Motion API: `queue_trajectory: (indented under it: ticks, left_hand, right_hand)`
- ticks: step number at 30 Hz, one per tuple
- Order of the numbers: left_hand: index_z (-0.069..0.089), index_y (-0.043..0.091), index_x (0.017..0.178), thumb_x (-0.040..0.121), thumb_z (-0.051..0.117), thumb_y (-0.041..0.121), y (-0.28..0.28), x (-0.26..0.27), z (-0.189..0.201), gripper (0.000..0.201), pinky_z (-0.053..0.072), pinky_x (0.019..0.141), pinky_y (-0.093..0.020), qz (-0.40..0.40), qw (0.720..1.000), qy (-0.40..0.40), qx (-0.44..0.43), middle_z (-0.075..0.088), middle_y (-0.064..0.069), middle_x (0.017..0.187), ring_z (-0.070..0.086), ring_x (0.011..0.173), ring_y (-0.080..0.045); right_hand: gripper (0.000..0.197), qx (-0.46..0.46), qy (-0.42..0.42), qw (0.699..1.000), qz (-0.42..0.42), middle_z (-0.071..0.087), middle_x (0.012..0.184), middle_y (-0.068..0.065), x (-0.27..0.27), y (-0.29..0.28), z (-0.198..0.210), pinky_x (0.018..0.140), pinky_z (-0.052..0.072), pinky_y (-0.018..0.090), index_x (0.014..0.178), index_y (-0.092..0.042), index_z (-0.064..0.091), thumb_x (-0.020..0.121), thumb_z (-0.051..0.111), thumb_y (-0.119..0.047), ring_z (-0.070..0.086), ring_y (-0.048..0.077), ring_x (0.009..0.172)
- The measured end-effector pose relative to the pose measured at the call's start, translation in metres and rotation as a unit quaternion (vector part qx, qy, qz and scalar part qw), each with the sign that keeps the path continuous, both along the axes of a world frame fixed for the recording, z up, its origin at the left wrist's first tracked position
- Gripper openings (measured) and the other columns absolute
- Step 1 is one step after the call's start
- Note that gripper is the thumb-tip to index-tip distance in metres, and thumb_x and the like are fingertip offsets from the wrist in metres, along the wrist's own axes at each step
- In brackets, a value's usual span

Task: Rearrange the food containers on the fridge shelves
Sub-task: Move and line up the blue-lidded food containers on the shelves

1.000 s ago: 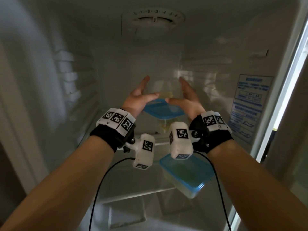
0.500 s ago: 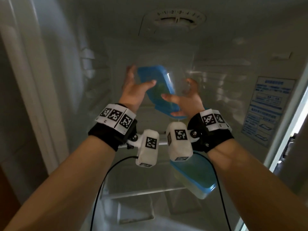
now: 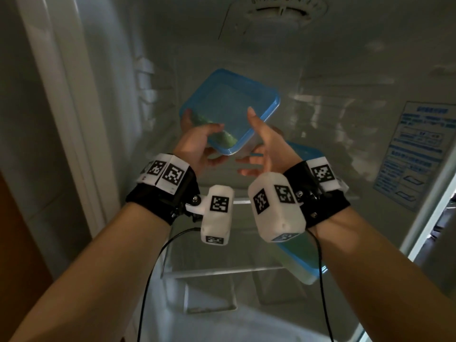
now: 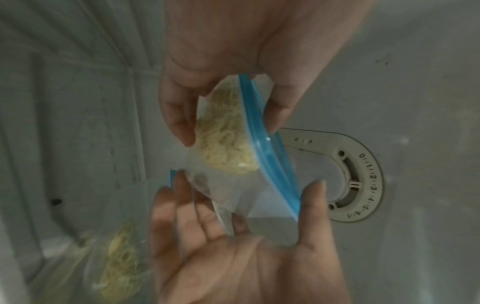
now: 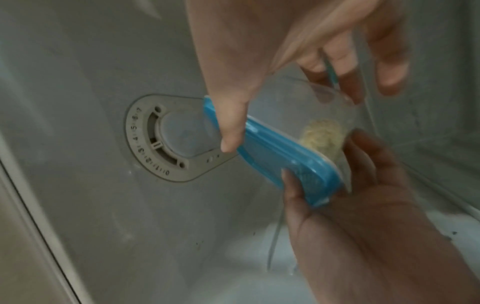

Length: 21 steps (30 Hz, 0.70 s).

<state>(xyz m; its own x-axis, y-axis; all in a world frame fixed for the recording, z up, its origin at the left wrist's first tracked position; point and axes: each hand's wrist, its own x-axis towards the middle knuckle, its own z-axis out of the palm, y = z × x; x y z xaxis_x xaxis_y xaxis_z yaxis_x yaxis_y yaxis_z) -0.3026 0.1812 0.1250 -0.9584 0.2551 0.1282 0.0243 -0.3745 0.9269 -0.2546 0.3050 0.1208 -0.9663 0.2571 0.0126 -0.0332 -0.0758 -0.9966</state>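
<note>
A clear food container with a blue lid (image 3: 232,102) is held up inside the fridge, tilted so that the lid faces me. Pale noodles (image 4: 228,131) lie in its near left corner. My left hand (image 3: 202,123) grips that corner, thumb on the lid and fingers behind. My right hand (image 3: 254,139) holds the near right side, thumb upright against the lid and fingers spread underneath. The right wrist view shows both thumbs on the lid (image 5: 272,150). A second blue-lidded container (image 3: 303,265) sits on the lower glass shelf at the right, partly hidden by my right wrist.
The thermostat dial (image 3: 278,11) is on the fridge ceiling just above the container. Glass shelves (image 3: 222,272) cross below my hands. A printed label (image 3: 414,154) is on the right wall. The ribbed left wall (image 3: 145,77) is close by.
My hands closed round the container on the shelf, lifted it and tilted it. It has since come nearer to me, with the lid now turned toward my face.
</note>
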Motion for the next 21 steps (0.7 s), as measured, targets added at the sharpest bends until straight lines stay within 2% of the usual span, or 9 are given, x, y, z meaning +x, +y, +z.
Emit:
queue_trajectory:
  ticks: [3,5,7,9,12,14,16,19,21]
  left_hand:
    - [0.018,0.05,0.139,0.085,0.05,0.012,-0.008,-0.004,0.002,0.073,0.049,0.071,-0.037,0.054,0.997,0.001,-0.054,0.046,0.003,0.123,0.054,0.1,-0.026]
    - [0.016,0.049,0.14,0.085,0.051,0.012,-0.013,-0.006,0.003,0.076,0.048,0.065,-0.032,0.083,0.993,0.021,-0.086,0.048,0.008,0.12,0.055,0.09,-0.018]
    - [0.019,0.042,0.142,0.085,0.054,0.01,-0.017,-0.009,0.003,0.075,0.047,0.059,-0.03,0.114,0.986,0.043,-0.113,0.051,0.009,0.114,0.056,0.082,-0.014]
    - [0.031,0.032,0.139,0.082,0.056,0.009,-0.02,-0.011,0.003,0.067,0.051,0.066,-0.035,0.146,0.978,0.055,-0.135,0.055,0.003,0.12,0.058,0.088,-0.019]
    - [0.047,0.016,0.13,0.077,0.061,0.009,-0.023,-0.015,-0.003,0.055,0.05,0.077,-0.037,0.19,0.965,0.046,-0.172,0.054,-0.007,0.129,0.055,0.105,-0.023]
    - [0.05,0.013,0.127,0.077,0.063,0.009,-0.023,-0.018,-0.009,0.052,0.048,0.091,-0.037,0.202,0.954,0.044,-0.216,0.051,-0.009,0.134,0.052,0.115,-0.024]
    - [0.053,0.013,0.126,0.077,0.063,0.007,-0.023,-0.021,-0.017,0.05,0.046,0.096,-0.035,0.205,0.946,0.049,-0.246,0.051,-0.009,0.135,0.051,0.119,-0.024]
    - [0.056,0.011,0.122,0.077,0.06,0.0,-0.023,-0.023,-0.027,0.047,0.048,0.074,-0.025,0.203,0.943,0.058,-0.257,0.056,-0.011,0.13,0.053,0.101,-0.019]
    - [0.058,0.011,0.121,0.076,0.059,-0.004,-0.023,-0.023,-0.029,0.047,0.045,0.069,-0.023,0.2,0.943,0.064,-0.258,0.056,-0.012,0.128,0.052,0.097,-0.018]
  right_hand:
    - [0.082,-0.042,0.031,0.998,-0.03,0.042,0.133,0.005,0.001,0.01,0.002,0.075,0.054,0.041,0.14,-0.036,0.023,0.071,0.062,-0.057,0.054,0.029,0.104]
    - [0.066,-0.051,0.023,0.998,-0.025,0.041,0.126,0.007,0.001,0.012,0.001,0.078,0.054,0.041,0.138,-0.032,0.03,0.08,0.06,-0.041,0.057,0.033,0.096]
    - [0.059,-0.047,-0.019,0.999,0.011,0.048,0.128,0.013,-0.001,0.01,-0.004,0.082,0.055,0.041,0.133,-0.021,0.042,0.08,0.061,-0.039,0.063,0.033,0.095]
    - [0.057,-0.046,-0.037,0.997,0.044,0.053,0.128,0.017,-0.004,0.005,-0.011,0.086,0.054,0.044,0.128,-0.019,0.048,0.078,0.062,-0.044,0.064,0.034,0.097]
    - [0.071,-0.025,-0.073,0.995,0.056,0.055,0.121,0.016,-0.01,0.0,-0.018,0.083,0.055,0.045,0.134,-0.023,0.041,0.074,0.061,-0.055,0.067,0.032,0.088]
    - [0.085,-0.031,-0.106,0.992,0.063,0.054,0.126,0.018,-0.014,-0.004,-0.023,0.079,0.057,0.048,0.137,-0.022,0.037,0.067,0.064,-0.061,0.07,0.033,0.085]
    - [0.079,-0.036,-0.116,0.99,0.064,0.06,0.116,0.017,-0.016,-0.006,-0.028,0.084,0.055,0.052,0.133,-0.017,0.042,0.07,0.062,-0.059,0.07,0.034,0.086]
    - [0.055,-0.04,-0.101,0.992,0.063,0.062,0.099,0.015,-0.018,-0.005,-0.035,0.093,0.049,0.053,0.127,-0.009,0.047,0.083,0.058,-0.041,0.065,0.034,0.083]
    - [0.05,-0.044,-0.095,0.992,0.067,0.06,0.097,0.015,-0.018,-0.004,-0.038,0.088,0.052,0.05,0.127,-0.007,0.046,0.086,0.057,-0.032,0.064,0.032,0.079]
